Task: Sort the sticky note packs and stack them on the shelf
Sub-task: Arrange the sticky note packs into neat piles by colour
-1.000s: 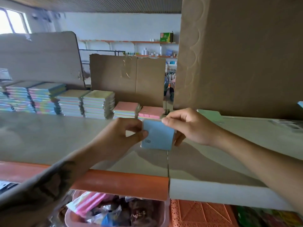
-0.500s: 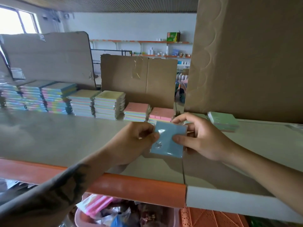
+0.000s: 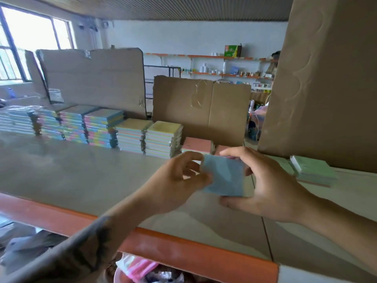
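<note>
A blue sticky note pack (image 3: 223, 176) hangs above the grey shelf board (image 3: 81, 176), blurred by motion. My left hand (image 3: 175, 180) pinches its left edge and my right hand (image 3: 263, 184) grips its right side, thumb under the lower corner. Behind the hands lie two low pink-topped stacks (image 3: 196, 145). Further left stand taller stacks of yellow-topped packs (image 3: 163, 137) and a row of pastel striped packs (image 3: 89, 127). A small green-topped stack (image 3: 312, 168) sits at the right, by the big cardboard box.
A tall cardboard box (image 3: 326, 88) stands on the shelf at right. Cardboard sheets (image 3: 93, 78) lean behind the stacks. The shelf has an orange front rail (image 3: 183, 252). Below it a pink bin (image 3: 138, 268) holds wrapped items.
The camera view swung left and down. Both hands kept hold of the blue pack, which tilted, hiding its label, while the right thumb slid under its lower corner.
</note>
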`<state>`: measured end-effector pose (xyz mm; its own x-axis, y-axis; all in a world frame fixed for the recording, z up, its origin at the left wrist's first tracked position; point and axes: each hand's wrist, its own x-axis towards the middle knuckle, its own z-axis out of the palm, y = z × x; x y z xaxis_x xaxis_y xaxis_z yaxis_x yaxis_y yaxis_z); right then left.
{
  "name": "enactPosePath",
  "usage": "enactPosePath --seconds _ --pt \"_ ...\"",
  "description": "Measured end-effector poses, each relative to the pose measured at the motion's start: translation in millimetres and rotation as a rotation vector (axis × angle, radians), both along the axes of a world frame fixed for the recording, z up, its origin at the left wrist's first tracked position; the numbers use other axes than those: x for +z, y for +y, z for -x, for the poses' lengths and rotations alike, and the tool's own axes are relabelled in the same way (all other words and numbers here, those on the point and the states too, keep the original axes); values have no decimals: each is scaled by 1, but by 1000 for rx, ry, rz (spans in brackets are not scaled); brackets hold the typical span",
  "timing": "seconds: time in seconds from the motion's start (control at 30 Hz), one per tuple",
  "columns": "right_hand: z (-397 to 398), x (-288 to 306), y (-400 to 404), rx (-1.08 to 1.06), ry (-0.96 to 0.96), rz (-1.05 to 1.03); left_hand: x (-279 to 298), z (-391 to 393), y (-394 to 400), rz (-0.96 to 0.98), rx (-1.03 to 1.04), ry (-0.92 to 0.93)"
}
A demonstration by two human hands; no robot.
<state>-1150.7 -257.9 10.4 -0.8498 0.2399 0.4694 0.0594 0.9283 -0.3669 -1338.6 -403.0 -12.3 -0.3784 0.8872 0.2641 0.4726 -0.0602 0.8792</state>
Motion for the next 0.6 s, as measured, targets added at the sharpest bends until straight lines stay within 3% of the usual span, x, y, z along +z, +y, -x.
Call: enactPosePath --seconds 0.13,0.27,0.6 --pt "33 4 -16 99 -31 0 16 22 -48 122 94 499" --pt "79 11 -49 217 -47 2 32 50 -80 298 148 861" --pt "239 2 -132 234 -80 -17 42 197 -168 370 220 928"
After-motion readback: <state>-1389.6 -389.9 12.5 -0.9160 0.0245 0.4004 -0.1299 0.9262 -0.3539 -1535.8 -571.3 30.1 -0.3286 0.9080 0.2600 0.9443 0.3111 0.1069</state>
